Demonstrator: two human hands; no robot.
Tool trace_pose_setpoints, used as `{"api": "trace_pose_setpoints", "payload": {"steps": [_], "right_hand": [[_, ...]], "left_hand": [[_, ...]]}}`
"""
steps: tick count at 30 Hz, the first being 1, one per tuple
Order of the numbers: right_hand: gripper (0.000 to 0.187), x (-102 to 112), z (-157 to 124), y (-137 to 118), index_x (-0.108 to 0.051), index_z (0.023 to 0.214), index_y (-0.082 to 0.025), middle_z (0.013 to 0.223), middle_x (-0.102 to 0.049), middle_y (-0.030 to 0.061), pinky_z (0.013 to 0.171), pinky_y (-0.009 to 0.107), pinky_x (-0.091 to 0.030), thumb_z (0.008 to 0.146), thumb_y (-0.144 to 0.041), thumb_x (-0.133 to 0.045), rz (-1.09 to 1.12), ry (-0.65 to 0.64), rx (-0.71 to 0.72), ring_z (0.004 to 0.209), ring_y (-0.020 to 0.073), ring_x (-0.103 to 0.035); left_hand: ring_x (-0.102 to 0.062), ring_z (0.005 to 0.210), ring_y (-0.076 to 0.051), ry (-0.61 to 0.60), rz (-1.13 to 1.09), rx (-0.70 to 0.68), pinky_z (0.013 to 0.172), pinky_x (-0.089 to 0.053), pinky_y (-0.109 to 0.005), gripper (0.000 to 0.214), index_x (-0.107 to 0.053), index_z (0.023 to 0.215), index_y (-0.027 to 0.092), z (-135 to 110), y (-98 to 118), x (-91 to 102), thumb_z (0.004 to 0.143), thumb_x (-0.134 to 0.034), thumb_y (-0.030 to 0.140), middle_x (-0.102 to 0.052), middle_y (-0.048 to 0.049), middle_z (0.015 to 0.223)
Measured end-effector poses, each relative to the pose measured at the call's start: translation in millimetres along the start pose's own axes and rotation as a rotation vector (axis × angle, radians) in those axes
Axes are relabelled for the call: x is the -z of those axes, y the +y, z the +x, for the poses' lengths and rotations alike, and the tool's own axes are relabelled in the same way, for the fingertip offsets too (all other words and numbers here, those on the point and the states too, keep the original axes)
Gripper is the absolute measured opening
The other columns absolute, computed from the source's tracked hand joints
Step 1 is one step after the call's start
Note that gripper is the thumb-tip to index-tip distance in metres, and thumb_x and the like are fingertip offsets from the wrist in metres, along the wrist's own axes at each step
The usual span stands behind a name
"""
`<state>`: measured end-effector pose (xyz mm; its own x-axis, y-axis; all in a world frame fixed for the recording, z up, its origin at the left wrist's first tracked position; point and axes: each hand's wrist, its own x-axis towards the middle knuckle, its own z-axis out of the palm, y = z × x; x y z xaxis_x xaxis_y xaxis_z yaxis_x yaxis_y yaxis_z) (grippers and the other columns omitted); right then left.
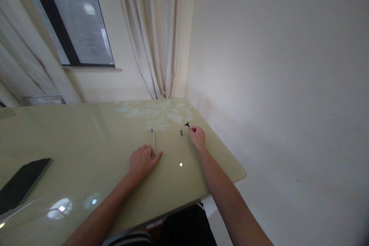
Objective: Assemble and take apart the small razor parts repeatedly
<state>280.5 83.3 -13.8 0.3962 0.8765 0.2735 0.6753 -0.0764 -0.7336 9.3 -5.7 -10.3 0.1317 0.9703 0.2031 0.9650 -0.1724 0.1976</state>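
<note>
Two outstretched arms: left hand (142, 161) flat (fingers together) beside white cable (153, 141), right hand (198, 137) seemingly pinching black piece (187, 124).

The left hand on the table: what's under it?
The left hand lies flat on the glossy table. A thin white stick runs out from beneath its fingers; its near end is covered, so anything else underneath stays hidden.
</note>
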Motion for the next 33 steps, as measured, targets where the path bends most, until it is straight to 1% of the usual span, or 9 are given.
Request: {"api": "trace_pose_setpoints", "payload": {"steps": [12,17,19,21,24,26,28,30,33], "right_hand": [[0.018,-9.2,2.0,1.0,-0.077,0.094,-0.019,0.097,-0.077,0.0111,0.073,0.030,-0.045,0.093,-0.034,-0.066,-0.250,-0.019,-0.043,0.089,0.0246,-0.069],[0.021,-6.2,-0.4,-1.6,-0.074,0.097,-0.016,0.100,-0.072,0.0156,0.080,0.033,-0.045,0.092,-0.034,-0.065,-0.236,0.074,0.083,0.093,0.0271,-0.065],[0.022,-6.0,-6.6,-9.3,-0.073,0.095,-0.016,0.100,-0.070,0.0145,0.083,0.032,-0.044,0.095,-0.034,-0.061,-0.150,0.125,0.206,0.095,0.0258,-0.063],[0.031,-9.7,-17.5,-22.0,-0.072,0.087,-0.017,0.091,-0.069,0.0107,0.081,0.031,-0.044,0.099,-0.039,-0.054,-0.007,0.069,0.304,0.088,0.0227,-0.062],[0.057,-22.4,-39.7,-46.1,-0.072,0.078,-0.017,0.071,-0.063,0.0046,0.071,0.029,-0.042,0.104,-0.056,-0.040,0.312,-0.201,0.338,0.070,0.0178,-0.058],[0.068,-31.5,-53.8,-60.9,-0.074,0.080,-0.017,0.072,-0.064,0.0043,0.069,0.028,-0.043,0.102,-0.068,-0.034,0.565,-0.393,0.347,0.069,0.0161,-0.057],[0.070,-36.7,-62.9,-70.7,-0.073,0.081,-0.017,0.074,-0.064,0.0044,0.067,0.028,-0.044,0.098,-0.075,-0.037,0.782,-0.546,0.308,0.068,0.0154,-0.057],[0.065,-36.9,-64.1,-73.4,-0.069,0.076,-0.018,0.072,-0.063,0.0037,0.064,0.027,-0.044,0.093,-0.076,-0.047,0.938,-0.602,0.214,0.066,0.0149,-0.055],[0.059,-30.0,-51.0,-65.6,-0.057,0.068,-0.020,0.066,-0.056,0.0011,0.059,0.026,-0.041,0.087,-0.076,-0.056,1.084,-0.463,0.051,0.060,0.0136,-0.050]], "left_hand": [[-0.069,0.081,-0.027,-0.044,0.055,0.034,0.072,-0.042,-0.036,0.044,-0.064,0.080,0.020,1.1,4.7,2.6,0.102,-0.040,0.049,-0.071,-0.0091,0.085],[-0.068,0.079,-0.026,-0.067,0.046,0.055,0.068,-0.039,-0.034,0.039,-0.063,0.078,0.020,3.4,2.0,3.3,0.101,-0.039,0.040,-0.072,-0.0100,0.086],[-0.066,0.075,-0.024,-0.069,0.009,0.109,0.064,-0.036,-0.032,0.037,-0.062,0.077,0.021,5.9,-1.4,5.7,0.101,-0.039,0.038,-0.072,-0.0098,0.084],[-0.063,0.069,-0.022,-0.023,-0.064,0.159,0.061,-0.032,-0.031,0.036,-0.059,0.075,0.022,7.5,-4.2,9.8,0.101,-0.039,0.039,-0.070,-0.0081,0.080],[-0.057,0.066,-0.019,0.178,-0.216,0.069,0.061,-0.033,-0.030,0.035,-0.053,0.072,0.023,4.8,-0.1,17.8,0.100,-0.040,0.040,-0.064,-0.0038,0.072],[-0.056,0.068,-0.018,0.310,-0.306,-0.074,0.065,-0.036,-0.029,0.035,-0.050,0.071,0.023,0.1,10.9,21.8,0.100,-0.041,0.041,-0.061,-0.0021,0.071],[-0.056,0.072,-0.018,0.350,-0.381,-0.173,0.069,-0.038,-0.030,0.035,-0.051,0.071,0.023,-2.8,25.9,21.9,0.100,-0.043,0.041,-0.060,-0.0020,0.072],[-0.056,0.071,-0.017,0.277,-0.491,-0.204,0.068,-0.040,-0.029,0.037,-0.054,0.073,0.022,0.8,39.8,17.2,0.101,-0.043,0.045,-0.061,-0.0015,0.073],[-0.057,0.066,-0.016,0.022,-0.713,-0.221,0.062,-0.042,-0.027,0.044,-0.060,0.077,0.021,24.4,51.6,3.9,0.100,-0.042,0.054,-0.062,-0.0002,0.070]]}}
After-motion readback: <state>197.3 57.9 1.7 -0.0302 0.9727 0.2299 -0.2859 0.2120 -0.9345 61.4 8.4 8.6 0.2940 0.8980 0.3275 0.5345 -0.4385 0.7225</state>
